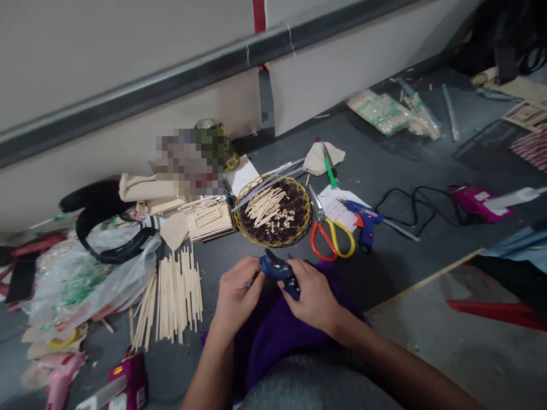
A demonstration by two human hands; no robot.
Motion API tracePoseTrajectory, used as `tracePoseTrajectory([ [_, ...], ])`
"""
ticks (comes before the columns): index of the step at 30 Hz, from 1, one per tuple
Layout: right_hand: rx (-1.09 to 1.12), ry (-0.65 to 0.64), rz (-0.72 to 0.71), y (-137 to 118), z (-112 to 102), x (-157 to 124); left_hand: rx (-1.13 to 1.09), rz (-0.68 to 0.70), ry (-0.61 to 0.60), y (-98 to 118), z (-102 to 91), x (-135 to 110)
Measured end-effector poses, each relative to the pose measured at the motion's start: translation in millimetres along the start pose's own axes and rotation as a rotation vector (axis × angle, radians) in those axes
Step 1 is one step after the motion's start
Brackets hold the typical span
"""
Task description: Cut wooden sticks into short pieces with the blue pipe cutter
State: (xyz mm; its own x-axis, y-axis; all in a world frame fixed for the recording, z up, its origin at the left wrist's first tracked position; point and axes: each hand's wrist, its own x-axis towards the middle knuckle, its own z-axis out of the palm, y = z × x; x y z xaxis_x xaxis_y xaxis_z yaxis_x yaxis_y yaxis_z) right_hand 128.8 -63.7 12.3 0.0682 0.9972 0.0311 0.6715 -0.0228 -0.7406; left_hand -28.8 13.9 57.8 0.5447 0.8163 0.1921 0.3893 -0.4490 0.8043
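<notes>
Both hands are held together over a purple cloth [273, 336], just in front of the round basket [239, 213]. My right hand [314, 293] is closed around a dark blue hand tool [277, 269] with a dark tip; its exact kind is hard to make out. My left hand [239, 290] pinches at the left end of this same tool, its thumb and fingers pressed together. Whether a small piece sits between those fingertips is hidden. Thin wooden sticks [179, 296] lie in a row to the left of my left hand. Shorter sticks and small cut bits fill the basket.
Scissors [327, 233] with red and yellow handles and a blue glue gun [365, 225] lie right of the basket. A green cutter knife [330, 171] rests by a cloth. Left are stacked stick frames [209, 219], a plastic bag [85, 285] and a pink glue gun [62, 376].
</notes>
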Motion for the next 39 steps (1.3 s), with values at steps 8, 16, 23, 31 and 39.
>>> tracePoseTrajectory([
  [8, 0.004, -0.009, 0.042, 1.9, -1.6, 4.2, -0.086, -0.064, -0.016, -2.3, 2.1, 4.2],
  [16, -0.002, -0.009, 0.018, 1.7, -0.9, 4.5, -0.194, -0.103, 0.002, -9.9, 4.5, 4.5],
  [23, 0.003, 0.014, 0.009, 0.4, -1.0, 2.7, -0.129, -0.079, -0.037, -7.8, 2.1, 6.1],
  [31, -0.013, 0.006, 0.024, 3.1, -0.1, 3.8, -0.019, -0.052, -0.078, -2.4, -1.9, 9.5],
  [39, 0.045, -0.027, 0.024, 8.9, -1.3, 5.1, -0.336, -0.212, -0.095, -16.4, 2.7, 12.0],
])
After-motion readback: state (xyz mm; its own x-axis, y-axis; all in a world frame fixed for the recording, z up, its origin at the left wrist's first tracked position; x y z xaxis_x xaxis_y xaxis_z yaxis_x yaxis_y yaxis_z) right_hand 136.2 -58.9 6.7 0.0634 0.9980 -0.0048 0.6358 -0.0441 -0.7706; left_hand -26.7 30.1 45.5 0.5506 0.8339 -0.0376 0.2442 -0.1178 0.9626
